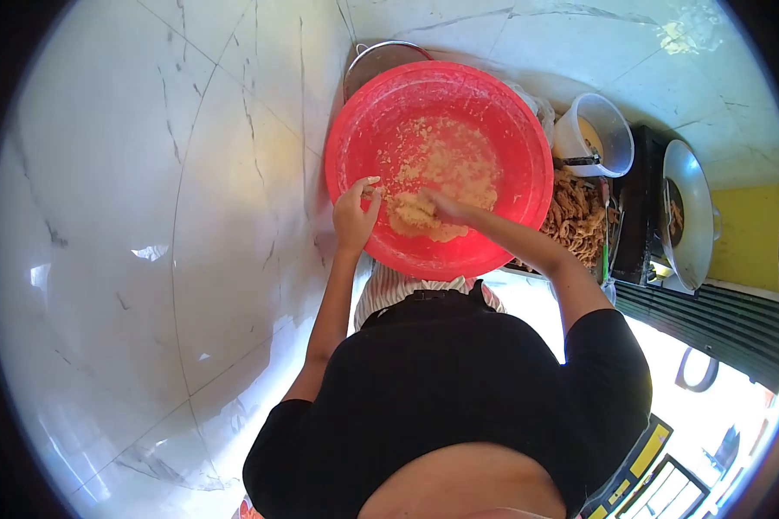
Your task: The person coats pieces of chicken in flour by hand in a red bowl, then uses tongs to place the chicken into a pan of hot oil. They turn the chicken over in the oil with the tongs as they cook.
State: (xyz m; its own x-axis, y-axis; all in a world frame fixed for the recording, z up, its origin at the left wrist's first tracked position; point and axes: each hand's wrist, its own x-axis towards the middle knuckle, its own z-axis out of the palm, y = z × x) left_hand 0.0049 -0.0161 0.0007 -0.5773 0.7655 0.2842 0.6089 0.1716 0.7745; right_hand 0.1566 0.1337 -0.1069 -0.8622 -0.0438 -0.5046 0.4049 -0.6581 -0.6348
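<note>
Your right hand [441, 206] is nearer the crumbly mixture [459, 169], fingers in its mound toward the red basin's [538, 160] near rim; your left hand [353, 216] curls by the left rim. You cannot tell either grip.

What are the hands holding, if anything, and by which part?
It can't be told: right hand in crumbly mixture, left hand at red basin's rim, grips unclear.

Open room over far half of red basin [441, 99], tiled wall [225, 199] left, white bucket [614, 138] right.

no legible text, labels, brands, numbers or signs, on any surface in the head view
</note>
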